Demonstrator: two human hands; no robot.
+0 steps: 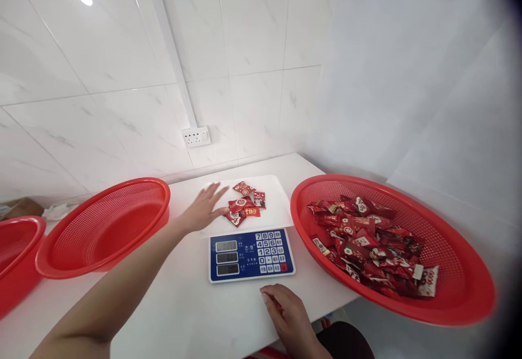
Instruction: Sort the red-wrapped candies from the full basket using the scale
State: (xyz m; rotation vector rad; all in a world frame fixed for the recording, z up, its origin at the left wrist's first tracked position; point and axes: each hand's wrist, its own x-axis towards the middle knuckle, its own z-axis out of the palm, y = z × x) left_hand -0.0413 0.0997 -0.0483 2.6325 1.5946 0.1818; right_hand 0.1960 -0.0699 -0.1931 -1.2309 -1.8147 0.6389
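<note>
My left hand [206, 208] reaches over the left side of the white weighing tray [273, 217], fingers spread, its thumb beside a small pile of red candy packets [241, 203]. Whether the thumb touches a packet I cannot tell. In front of the tray is the blue keypad panel of the scale [252, 255], with three small displays and number keys. Below that panel, near the table's front edge, my right hand [287, 310] rests with its fingers curled together; what they hold, if anything, is hidden.
A red perforated basket [314, 187] at the right holds many red packets [367, 239]. Another red basket [110, 228] stands at the left, with part of a third red basket [20, 239] beside it. A wall socket [196, 136] sits behind the white table [179, 304].
</note>
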